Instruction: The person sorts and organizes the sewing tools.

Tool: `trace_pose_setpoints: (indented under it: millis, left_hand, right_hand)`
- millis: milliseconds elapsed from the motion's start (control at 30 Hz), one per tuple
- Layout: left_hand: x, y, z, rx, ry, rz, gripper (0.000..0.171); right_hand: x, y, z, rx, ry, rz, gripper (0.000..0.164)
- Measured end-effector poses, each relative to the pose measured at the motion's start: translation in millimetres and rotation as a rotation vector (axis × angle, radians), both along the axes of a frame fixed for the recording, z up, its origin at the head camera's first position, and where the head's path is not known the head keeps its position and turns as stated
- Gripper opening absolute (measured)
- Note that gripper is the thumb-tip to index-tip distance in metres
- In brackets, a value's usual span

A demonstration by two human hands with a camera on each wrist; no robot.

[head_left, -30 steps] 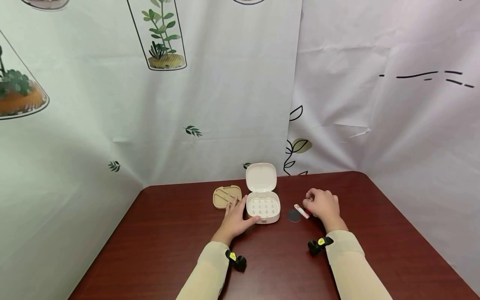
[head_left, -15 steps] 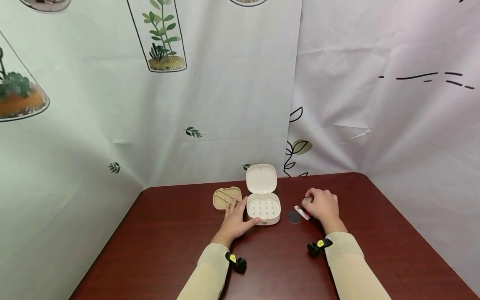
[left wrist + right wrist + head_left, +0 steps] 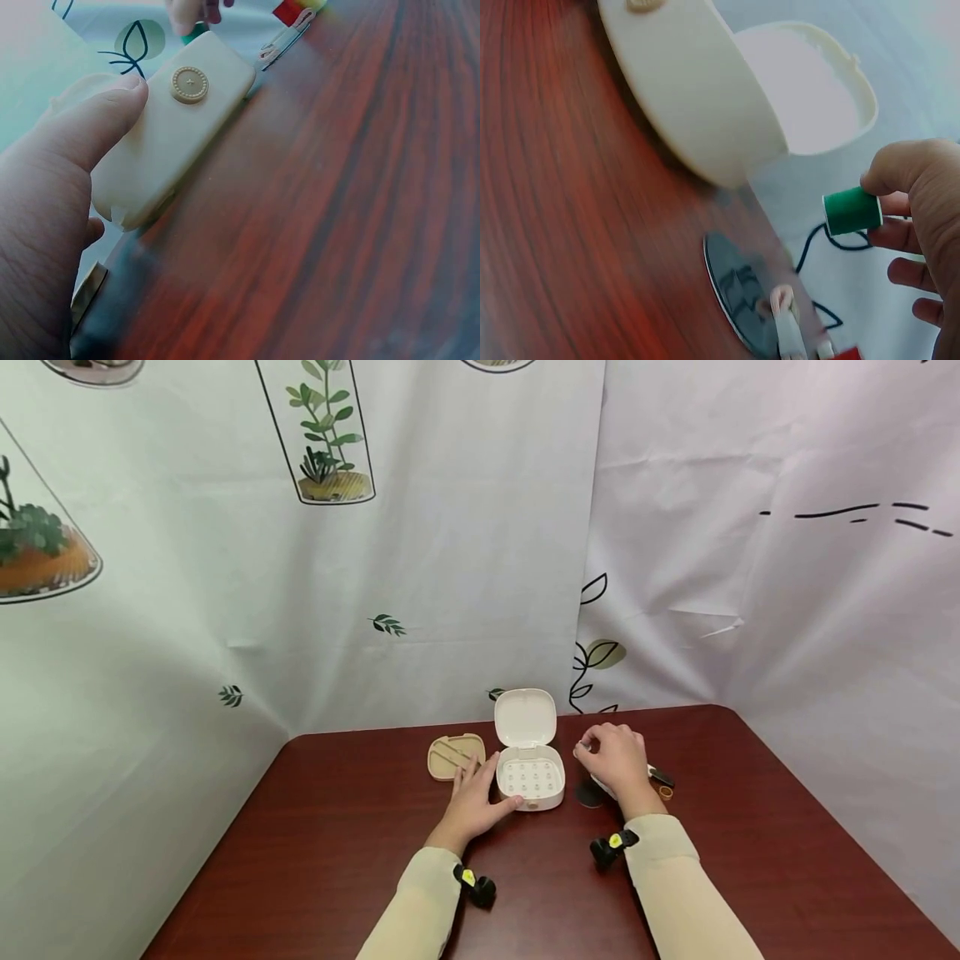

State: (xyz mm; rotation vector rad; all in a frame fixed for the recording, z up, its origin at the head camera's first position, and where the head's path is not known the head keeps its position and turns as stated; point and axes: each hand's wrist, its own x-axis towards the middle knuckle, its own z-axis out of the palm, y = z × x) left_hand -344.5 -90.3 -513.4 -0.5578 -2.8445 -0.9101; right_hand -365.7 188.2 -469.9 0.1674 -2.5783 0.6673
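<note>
A cream sewing box [image 3: 542,805] stands with its lid [image 3: 525,717] raised, several small pegs lining its inside. My left hand [image 3: 467,810] rests at the box's left front corner, its thumb along the front wall near a round button clasp [image 3: 190,84] and its fingers stretched along the left side. Between thumb and fingers my right hand [image 3: 617,760] pinches a green spool of thread [image 3: 851,211]. That hand is just right of the box, above the table; in the head view it mostly hides the spool.
A tan compartment tray [image 3: 438,768] lies left of the box by my left fingers. Right of the box are a dark glossy disc [image 3: 731,285] and a pale folded strip [image 3: 786,326]. A black-ended tool [image 3: 662,777] and a yellow ring [image 3: 666,793] lie beyond my right wrist.
My right hand has lifted and moved left towards the box with the green spool, uncovering the black-ended tool and yellow ring. The left hand and box stay put.
</note>
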Motion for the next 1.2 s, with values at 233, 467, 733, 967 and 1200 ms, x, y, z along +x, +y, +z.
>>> trace_pose_setpoints:
  millis: [233, 467, 733, 967, 1200]
  left_hand:
    - [-1.6, 0.3, -1.5, -0.006, 0.013, -0.015, 0.094]
    - [-0.6, 0.2, -2.4, -0.027, 0.001, -0.003, 0.092]
    - [1.3, -1.2, 1.2, 0.006, 0.007, -0.017, 0.089]
    - [2.4, -1.6, 1.6, 0.006, 0.005, -0.013, 0.091]
    - [3.5, -1.5, 2.3, -0.001, 0.01, -0.008, 0.09]
  right_hand:
    - [-3.3, -20.2, 4.5, 0.009, 0.046, 0.031, 0.008]
    - [-11.3, -41.9, 10.1, 0.06, 0.049, 0.086, 0.009]
    - [-19.6, -65.1, 13.0, 0.097, 0.028, 0.155, 0.015]
    - [-18.8, -81.7, 15.1, 0.138, 0.001, 0.18, 0.017]
    - [-20.5, -97.8, 10.9, 0.194, -0.02, 0.201, 0.018]
